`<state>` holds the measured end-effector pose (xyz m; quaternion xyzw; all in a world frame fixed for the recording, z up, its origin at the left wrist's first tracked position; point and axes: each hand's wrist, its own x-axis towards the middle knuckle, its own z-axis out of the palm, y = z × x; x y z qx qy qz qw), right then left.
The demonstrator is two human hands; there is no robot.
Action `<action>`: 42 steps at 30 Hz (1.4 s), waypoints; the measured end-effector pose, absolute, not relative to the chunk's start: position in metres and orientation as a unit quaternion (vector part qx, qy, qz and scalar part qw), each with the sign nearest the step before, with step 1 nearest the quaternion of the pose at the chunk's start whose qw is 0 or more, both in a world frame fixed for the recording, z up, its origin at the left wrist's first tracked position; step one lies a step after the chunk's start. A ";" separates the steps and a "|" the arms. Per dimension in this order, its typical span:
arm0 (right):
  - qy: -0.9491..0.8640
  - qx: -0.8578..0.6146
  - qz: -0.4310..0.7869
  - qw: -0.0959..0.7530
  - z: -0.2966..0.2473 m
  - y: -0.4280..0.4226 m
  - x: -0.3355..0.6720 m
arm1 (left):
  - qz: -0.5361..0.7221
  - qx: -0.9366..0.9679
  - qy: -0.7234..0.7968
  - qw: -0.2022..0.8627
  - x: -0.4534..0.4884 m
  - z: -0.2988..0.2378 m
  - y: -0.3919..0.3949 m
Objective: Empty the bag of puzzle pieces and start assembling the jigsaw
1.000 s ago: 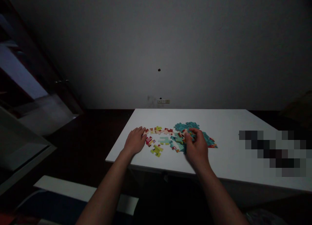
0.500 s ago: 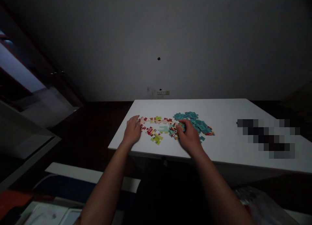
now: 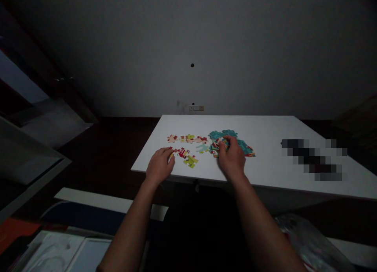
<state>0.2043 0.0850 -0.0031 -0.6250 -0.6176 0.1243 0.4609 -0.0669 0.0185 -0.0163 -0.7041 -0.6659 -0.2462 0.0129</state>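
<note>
My left hand (image 3: 160,165) rests at the near left of the white table, its thumb and forefinger curled around a small red and yellow puzzle piece (image 3: 171,156). Just right of it lie a red piece (image 3: 182,152) and a lime-green joined bit (image 3: 191,161). My right hand (image 3: 232,159) is over the heap, thumb and fingers closed on a multicoloured puzzle piece (image 3: 219,144); its palm hides part of the pile. Teal pieces (image 3: 229,133) spread behind and right of this hand. A row of pink and red pieces (image 3: 201,139) lies farther back, and a pale mint piece (image 3: 202,148) between the hands.
The white table (image 3: 268,158) has a blurred-out dark object (image 3: 312,158) on its right. A wall with sockets (image 3: 196,108) stands behind. At lower left are a pale board (image 3: 97,197) and an open white box (image 3: 55,250); a clear plastic bag (image 3: 306,240) is at lower right.
My left hand has drawn back toward the table's near edge, uncovering the pink piece at the left. My right hand has shifted slightly over the heap. The view has tipped slightly down.
</note>
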 end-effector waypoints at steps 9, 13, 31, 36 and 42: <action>-0.671 -0.536 0.278 0.430 -0.013 0.059 0.207 | -0.262 -0.701 -0.661 0.055 -0.012 -0.009 0.001; -0.682 -0.564 0.197 0.422 -0.011 0.066 0.214 | -0.230 -0.748 -0.622 0.023 0.037 -0.014 -0.012; -0.570 -0.485 0.396 0.532 -0.020 0.073 0.247 | -0.336 -0.743 -0.573 -0.079 0.082 -0.009 0.042; -0.583 -0.528 0.327 0.523 -0.019 0.067 0.247 | -0.293 -0.756 -0.581 -0.071 0.084 -0.017 0.040; -0.580 -0.485 0.396 0.521 -0.019 0.066 0.245 | -0.306 -0.758 -0.571 -0.069 0.084 -0.016 0.040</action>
